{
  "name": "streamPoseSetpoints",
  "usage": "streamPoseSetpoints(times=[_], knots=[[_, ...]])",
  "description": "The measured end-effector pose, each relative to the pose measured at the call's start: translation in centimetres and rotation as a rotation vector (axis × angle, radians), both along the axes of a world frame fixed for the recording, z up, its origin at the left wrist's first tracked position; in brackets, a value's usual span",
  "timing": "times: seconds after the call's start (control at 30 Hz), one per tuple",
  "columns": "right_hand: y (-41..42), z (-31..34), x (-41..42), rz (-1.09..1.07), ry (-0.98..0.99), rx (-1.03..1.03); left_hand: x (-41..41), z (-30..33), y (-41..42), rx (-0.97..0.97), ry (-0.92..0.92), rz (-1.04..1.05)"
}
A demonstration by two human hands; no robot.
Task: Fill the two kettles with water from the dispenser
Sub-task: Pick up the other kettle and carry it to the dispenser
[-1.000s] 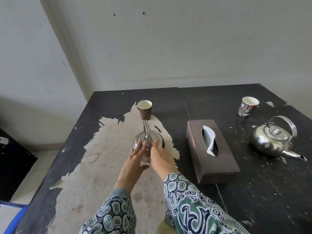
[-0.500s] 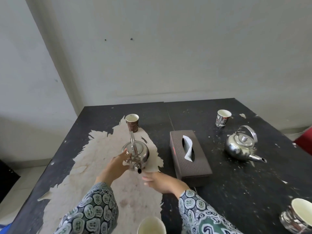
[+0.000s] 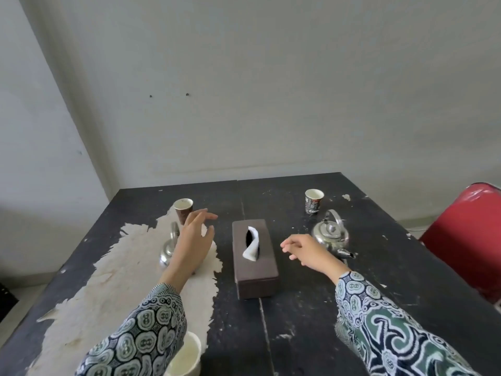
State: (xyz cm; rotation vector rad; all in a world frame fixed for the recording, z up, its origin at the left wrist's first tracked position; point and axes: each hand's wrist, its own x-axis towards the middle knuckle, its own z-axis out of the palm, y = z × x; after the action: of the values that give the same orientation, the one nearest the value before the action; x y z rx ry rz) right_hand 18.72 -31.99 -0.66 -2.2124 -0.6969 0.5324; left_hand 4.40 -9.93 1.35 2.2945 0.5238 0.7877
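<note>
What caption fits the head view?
Open left hand over one kettle, right hand near another kettle.

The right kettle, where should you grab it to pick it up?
Grab the right kettle by its arched handle, coming from above. The handle stands upright over the lid, leaving room for fingers to curl under it. Its spout points toward the person, so the right hand, hovering beside it, is probably nearest.
</note>
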Motion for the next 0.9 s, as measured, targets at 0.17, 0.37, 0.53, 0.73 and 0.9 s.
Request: streamPoseSetpoints(times=[0.17, 0.37, 0.53, 0.73, 0.9], knots=[[-7.2, 0.6, 4.3, -0.092, -0.053, 0.009, 4.4, 0.2, -6.9, 0.008, 0.055, -0.065], [-11.5, -0.5, 9.2, -0.164, -0.073, 0.043, 8.8, -2.5, -12.4, 0.013, 0.137, -0.094], [-10.9, -2.5, 12.7, -0.229, -0.083, 0.109, 12.0, -6.3, -13.9, 0.004, 0.252, -0.062], [-8.7, -4.8, 16.0, -0.271, -0.058, 0.162, 13.9, -10.9, -12.6, 0.030, 0.479, -0.026], [-6.6, -6.6, 17.5, -0.282, -0.007, 0.187, 13.5, -14.2, -11.0, 0.205, 0.600, 0.060]])
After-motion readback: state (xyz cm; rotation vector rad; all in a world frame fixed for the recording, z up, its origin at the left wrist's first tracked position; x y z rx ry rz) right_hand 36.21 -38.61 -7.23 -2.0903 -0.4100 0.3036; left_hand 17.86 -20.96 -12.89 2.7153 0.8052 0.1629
